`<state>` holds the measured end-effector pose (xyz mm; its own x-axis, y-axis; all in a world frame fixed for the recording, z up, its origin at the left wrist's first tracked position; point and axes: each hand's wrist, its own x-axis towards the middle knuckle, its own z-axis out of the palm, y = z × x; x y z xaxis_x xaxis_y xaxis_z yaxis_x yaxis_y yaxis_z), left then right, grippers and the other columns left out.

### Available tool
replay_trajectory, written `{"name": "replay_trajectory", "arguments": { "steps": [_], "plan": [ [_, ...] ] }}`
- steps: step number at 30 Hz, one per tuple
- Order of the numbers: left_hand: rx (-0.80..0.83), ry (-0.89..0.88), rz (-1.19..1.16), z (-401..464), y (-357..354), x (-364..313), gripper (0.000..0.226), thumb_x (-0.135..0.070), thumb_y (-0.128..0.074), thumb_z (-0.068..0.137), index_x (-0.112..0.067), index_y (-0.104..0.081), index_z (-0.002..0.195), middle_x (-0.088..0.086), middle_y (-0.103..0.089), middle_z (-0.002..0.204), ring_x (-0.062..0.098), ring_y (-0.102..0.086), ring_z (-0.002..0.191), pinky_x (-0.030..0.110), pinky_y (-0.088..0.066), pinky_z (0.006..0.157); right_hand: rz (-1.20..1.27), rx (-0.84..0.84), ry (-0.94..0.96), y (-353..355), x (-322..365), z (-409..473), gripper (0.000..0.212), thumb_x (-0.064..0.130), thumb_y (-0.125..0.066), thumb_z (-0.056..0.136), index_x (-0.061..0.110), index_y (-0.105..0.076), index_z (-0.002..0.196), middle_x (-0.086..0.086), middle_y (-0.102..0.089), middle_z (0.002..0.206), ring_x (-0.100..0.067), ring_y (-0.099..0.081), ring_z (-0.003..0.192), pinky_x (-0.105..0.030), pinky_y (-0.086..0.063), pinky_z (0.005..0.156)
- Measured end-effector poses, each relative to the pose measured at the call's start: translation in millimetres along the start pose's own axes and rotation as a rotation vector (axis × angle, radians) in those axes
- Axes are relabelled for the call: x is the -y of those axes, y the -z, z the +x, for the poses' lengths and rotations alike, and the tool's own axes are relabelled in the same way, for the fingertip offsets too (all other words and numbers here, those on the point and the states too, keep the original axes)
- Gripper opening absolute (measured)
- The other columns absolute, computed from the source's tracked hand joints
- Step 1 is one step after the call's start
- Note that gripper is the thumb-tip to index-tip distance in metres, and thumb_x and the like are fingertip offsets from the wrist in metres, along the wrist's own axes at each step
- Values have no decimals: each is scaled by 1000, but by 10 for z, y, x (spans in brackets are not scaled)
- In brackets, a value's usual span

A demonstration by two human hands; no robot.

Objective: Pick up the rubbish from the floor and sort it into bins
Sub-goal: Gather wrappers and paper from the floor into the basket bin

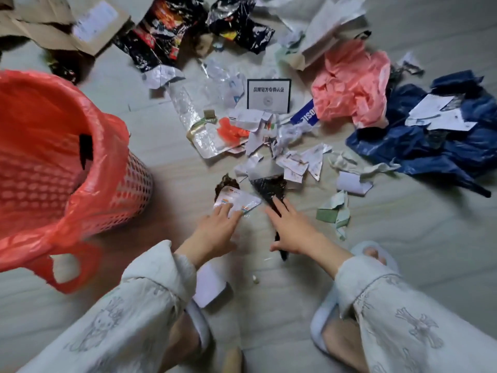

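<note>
Floor strewn with rubbish, seen from above over two pale printed sleeves.

Left hand (215,227) reaching forward, fingers fairly straight, fingertips pressing on a small white packet (239,201) with coloured print, lying flat on the floor – not curled round it, nothing lifted. Dark crumpled scrap (225,184) poking out just behind the packet.

Right hand (290,227) spread flat, fingers extended, lying over a black wrapper (270,191); wrapper runs under the palm, a dark end showing near the wrist. No grasp visible – resting on it, fingers uncurled.

Bin (134,189) at left: red mesh basket lined with a red plastic bag (53,146), bag handles hanging over the near rim. Well apart from both hands.

Beyond the hands, a dense litter of torn white paper scraps (295,162). Further back: white card with dark border and printed characters (269,96), clear plastic film (193,117), small orange piece (230,130). Right side: pink crumpled bag (352,82), dark blue plastic bag (419,141) with white labels on it. Green-and-white folded paper (334,211) just right of the right hand. Top edge: brown cardboard (67,25), black glossy snack wrappers (161,36).

Near edge: feet in pale blue slippers (322,327), a white paper piece (209,286) between the forearms.
</note>
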<state>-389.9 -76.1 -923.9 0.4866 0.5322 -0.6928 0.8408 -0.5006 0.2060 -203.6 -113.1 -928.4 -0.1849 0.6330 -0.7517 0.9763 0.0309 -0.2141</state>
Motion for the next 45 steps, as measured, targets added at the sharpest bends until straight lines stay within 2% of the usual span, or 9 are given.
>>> {"name": "replay_trajectory", "arguments": {
  "steps": [6,10,13,16,22,26,34,39,45],
  "plan": [
    [256,-212,156,-67,-304,186,107,-52,-73,67,-27,-8,148,10,6,156,26,3,145,42,-16,115,-209,-12,48,-473,129,176,114,47,-70,75,22,13,149,-8,26,155,-33,18,143,-54,-4,115],
    [327,-259,297,-217,-345,269,101,-51,-76,63,-22,-23,144,14,13,156,30,6,145,47,-9,114,-232,-17,29,-436,103,219,112,45,-71,75,26,12,149,-5,26,155,-31,17,144,-50,-8,115],
    [251,-327,399,-389,-412,267,89,-50,-84,43,-22,-54,122,25,-23,150,36,-30,136,42,-34,105,-212,-8,-8,-389,161,227,101,35,-67,82,27,8,149,-4,25,155,-31,16,144,-50,-11,115],
    [92,-358,357,-440,-465,342,77,-51,-82,11,-32,-69,84,12,-63,113,27,-64,94,27,-53,70,-212,-24,-35,-384,209,227,97,31,-65,84,27,7,150,-4,23,156,-32,14,144,-52,-15,113],
    [41,-278,224,-315,-389,371,58,-32,-75,66,-21,-53,119,11,-28,144,29,-33,128,35,-41,92,-185,-55,-99,-304,227,317,104,27,-69,81,21,8,150,0,21,156,-28,10,146,-58,-17,111],
    [41,-153,57,-229,-356,422,58,-31,-66,79,-21,-41,131,8,-21,146,25,-28,131,37,-41,92,-117,-72,-136,-228,183,387,106,28,-73,77,22,4,150,1,20,157,-28,10,146,-58,-18,110],
    [242,-240,128,-287,-521,264,93,-44,-77,64,-28,-27,141,8,-14,148,27,-21,133,43,-42,98,72,-186,-259,-31,-37,544,100,34,-69,80,17,1,150,-2,11,158,-30,4,146,-49,-20,114],
    [42,-225,104,-304,-586,342,68,-37,-66,75,-27,-30,131,8,-31,138,28,-34,123,38,-44,87,77,-246,-243,-128,-24,480,93,34,-66,83,15,-4,149,-5,4,159,-31,0,145,-46,-20,115],
    [-135,-62,-92,-69,-214,452,96,-47,-68,73,-13,-16,147,10,-35,137,31,-37,121,42,-39,98,70,-271,-218,-110,57,480,98,35,-70,79,12,-6,148,-9,-6,156,-33,-14,139,-43,-25,112]
  ]
}}
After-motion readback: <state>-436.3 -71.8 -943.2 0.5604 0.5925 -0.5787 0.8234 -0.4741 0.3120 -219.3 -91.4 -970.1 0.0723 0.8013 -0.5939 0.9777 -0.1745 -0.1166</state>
